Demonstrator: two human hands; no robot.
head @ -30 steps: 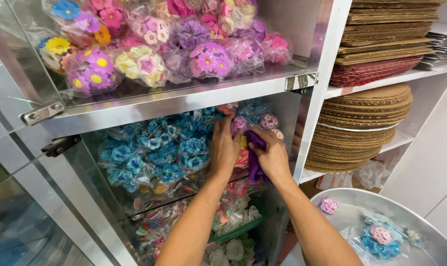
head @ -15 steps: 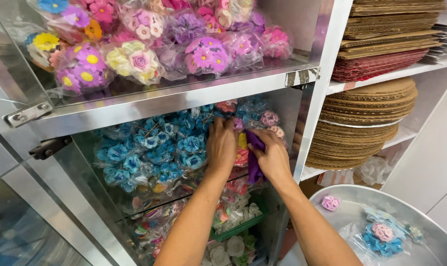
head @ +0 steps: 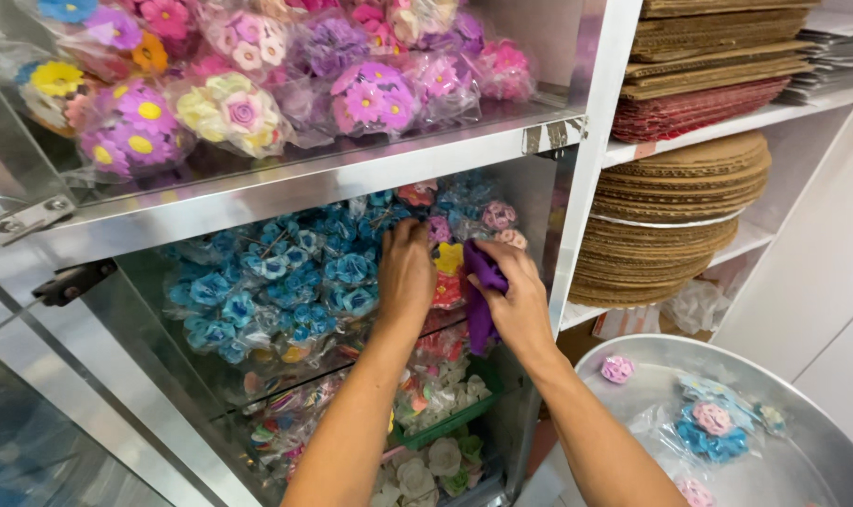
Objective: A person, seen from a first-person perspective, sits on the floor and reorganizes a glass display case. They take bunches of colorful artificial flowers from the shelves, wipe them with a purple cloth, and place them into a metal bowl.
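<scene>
While both hands are reached into the middle shelf (head: 286, 202), a purple cloth (head: 481, 291) is clenched in the right hand (head: 511, 300), hanging lengthwise approx. vertical; left hand (head: 406, 274), fingers released, rests on blue flower packs (head: 286, 282) just left of it.

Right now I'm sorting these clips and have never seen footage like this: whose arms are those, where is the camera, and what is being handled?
The camera sits on a person's head and looks down, so both bare arms are that person's own. The left hand reaches among bagged blue flowers on a glass cabinet's middle shelf. The right hand holds a purple cloth. Mixed-colour flower bags fill the shelf above. At lower right a round metal tray holds a few more flowers.
</scene>
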